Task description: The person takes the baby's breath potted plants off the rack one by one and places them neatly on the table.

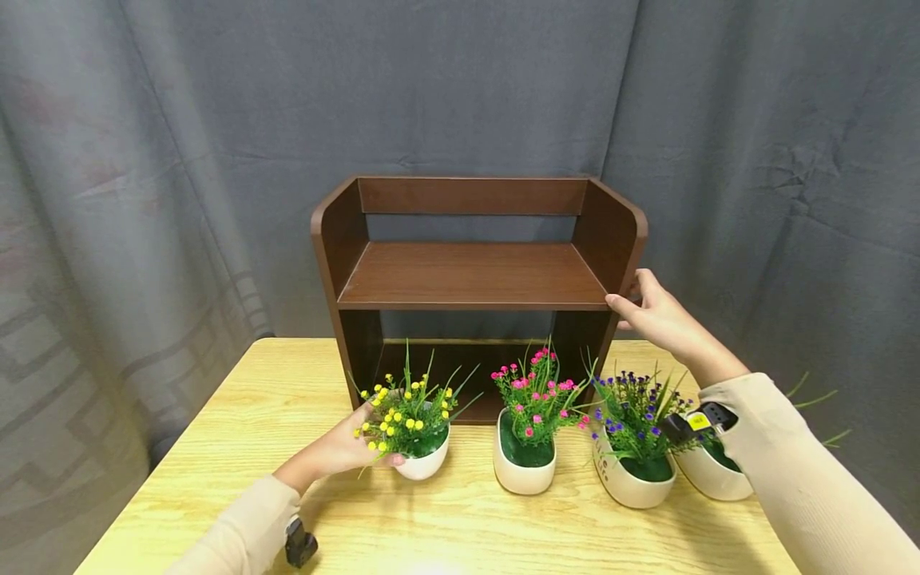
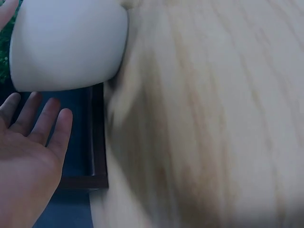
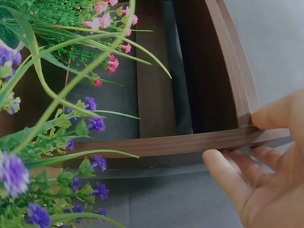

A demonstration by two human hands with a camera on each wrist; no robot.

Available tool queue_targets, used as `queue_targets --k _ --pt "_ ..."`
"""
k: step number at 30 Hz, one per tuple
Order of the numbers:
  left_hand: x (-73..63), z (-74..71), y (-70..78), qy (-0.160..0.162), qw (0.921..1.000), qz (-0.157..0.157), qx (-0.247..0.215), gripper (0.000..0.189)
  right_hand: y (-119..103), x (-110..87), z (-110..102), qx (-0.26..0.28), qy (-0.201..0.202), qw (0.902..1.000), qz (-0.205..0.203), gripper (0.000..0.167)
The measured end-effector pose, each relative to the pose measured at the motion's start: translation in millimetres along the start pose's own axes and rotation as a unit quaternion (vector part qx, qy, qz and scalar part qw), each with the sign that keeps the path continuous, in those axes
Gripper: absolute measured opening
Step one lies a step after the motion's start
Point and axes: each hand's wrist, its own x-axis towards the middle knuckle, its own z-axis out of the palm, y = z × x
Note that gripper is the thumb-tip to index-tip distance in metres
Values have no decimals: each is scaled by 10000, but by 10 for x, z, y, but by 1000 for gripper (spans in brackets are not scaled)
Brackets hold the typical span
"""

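My left hand [image 1: 343,441] is at a white pot of yellow flowers [image 1: 402,419], its thumb in front of the pot and its fingers partly hidden behind the leaves. In the left wrist view the white pot [image 2: 69,45] appears from close up, and the loosely straight fingers [image 2: 50,116] spread right at its edge. My right hand [image 1: 664,315] grips the right side of a two-tier dark brown shelf [image 1: 474,273]. Seen from the right wrist, thumb and fingers lie on either side of the brown side board [image 3: 180,143].
A pot of pink flowers [image 1: 525,475] stands before the shelf. To its right are a pot of purple flowers [image 1: 636,489] and another white pot [image 1: 715,475], partly covered by the right forearm. All stand on a light wooden table [image 1: 251,407]; grey curtains [image 1: 474,88] hang behind.
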Motion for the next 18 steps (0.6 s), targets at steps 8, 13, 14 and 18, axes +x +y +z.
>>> queue_targets --k 8,13,14,18 --pt "25 -118 75 -65 9946 901 521 101 -9 -7 -5 31 29 10000 -49 59" --pt "23 -180 156 -294 9912 1242 357 98 -11 -8 -1 13 21 10000 -27 60" --pt "19 -190 174 -304 9913 1230 365 97 -9 -7 -2 16 12 10000 -22 60" --pt "16 -225 237 -279 9901 1330 365 94 -5 -6 0 22 -3 10000 -3 60"
